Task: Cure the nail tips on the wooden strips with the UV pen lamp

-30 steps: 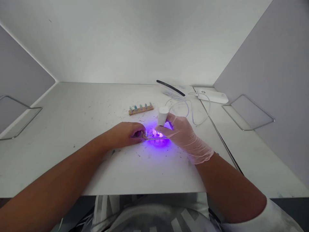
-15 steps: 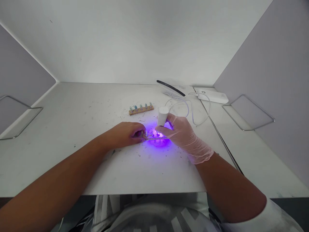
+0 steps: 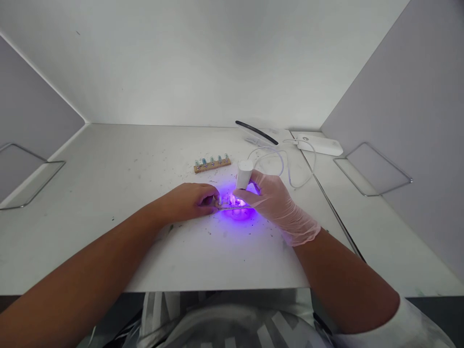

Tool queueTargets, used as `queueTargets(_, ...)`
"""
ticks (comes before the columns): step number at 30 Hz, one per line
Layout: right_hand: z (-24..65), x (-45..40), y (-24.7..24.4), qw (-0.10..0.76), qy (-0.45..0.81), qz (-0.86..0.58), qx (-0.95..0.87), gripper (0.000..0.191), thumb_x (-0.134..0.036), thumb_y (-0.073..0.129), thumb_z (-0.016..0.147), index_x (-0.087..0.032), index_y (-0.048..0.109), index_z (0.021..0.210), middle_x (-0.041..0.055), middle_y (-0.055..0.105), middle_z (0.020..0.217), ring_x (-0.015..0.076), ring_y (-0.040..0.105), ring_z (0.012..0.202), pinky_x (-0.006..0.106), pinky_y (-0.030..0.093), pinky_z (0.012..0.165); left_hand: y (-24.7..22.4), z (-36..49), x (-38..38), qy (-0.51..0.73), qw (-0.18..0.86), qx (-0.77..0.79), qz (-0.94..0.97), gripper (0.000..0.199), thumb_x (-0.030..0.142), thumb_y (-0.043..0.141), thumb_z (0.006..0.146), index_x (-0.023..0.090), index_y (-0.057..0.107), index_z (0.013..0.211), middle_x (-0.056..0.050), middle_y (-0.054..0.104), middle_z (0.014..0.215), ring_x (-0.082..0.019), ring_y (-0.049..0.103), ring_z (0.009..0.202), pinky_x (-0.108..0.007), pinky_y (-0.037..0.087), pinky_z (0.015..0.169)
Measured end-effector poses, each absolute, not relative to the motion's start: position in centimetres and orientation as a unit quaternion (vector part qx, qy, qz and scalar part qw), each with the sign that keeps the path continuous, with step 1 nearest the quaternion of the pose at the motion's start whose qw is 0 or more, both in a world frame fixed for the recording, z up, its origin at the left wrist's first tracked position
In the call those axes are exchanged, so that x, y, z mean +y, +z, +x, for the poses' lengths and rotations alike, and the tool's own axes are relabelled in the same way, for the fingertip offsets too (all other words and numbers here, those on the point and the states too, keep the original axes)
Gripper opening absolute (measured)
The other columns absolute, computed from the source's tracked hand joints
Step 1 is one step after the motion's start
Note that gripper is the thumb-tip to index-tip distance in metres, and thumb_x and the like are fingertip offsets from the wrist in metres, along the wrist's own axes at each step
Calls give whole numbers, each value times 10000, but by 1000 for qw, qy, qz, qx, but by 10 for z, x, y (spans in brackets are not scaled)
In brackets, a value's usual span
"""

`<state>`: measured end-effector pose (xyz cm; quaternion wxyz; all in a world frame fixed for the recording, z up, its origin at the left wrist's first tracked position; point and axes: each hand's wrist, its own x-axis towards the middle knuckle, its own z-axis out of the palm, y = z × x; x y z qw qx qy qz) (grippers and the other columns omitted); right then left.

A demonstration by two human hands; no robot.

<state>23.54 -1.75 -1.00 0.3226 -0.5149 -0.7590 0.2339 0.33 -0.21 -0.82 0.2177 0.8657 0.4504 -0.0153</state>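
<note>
My bare left hand pinches the left end of a small nail-tip stand between thumb and fingers. Several nail tips stand along it, washed out by violet light. In a thin pink glove, my right hand grips a white handheld UV lamp upright just above the stand's middle and right part. The lamp's glow spreads onto the white table around the stand. My right hand partly hides the stand's right end. Behind my hands lies a second wooden nail-tip stand bearing several bluish clear tips.
A white cable loops behind my right hand to a white power bank at the back right. A black curved strip lies near the back wall. Wire frames stick out at both sides. A seam runs along the table's right.
</note>
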Motion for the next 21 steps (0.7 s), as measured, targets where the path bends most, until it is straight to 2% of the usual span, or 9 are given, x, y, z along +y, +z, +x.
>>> queueTargets(21, 235, -19, -7, 320, 240, -516, -757, 260, -467, 652, 795, -210, 636, 831, -64, 422, 544, 78, 337, 498, 241, 284, 513, -8, 3, -2, -18, 209, 448, 869, 241, 423, 539, 827, 216, 621, 921, -8, 651, 837, -137, 544, 706, -260, 355, 614)
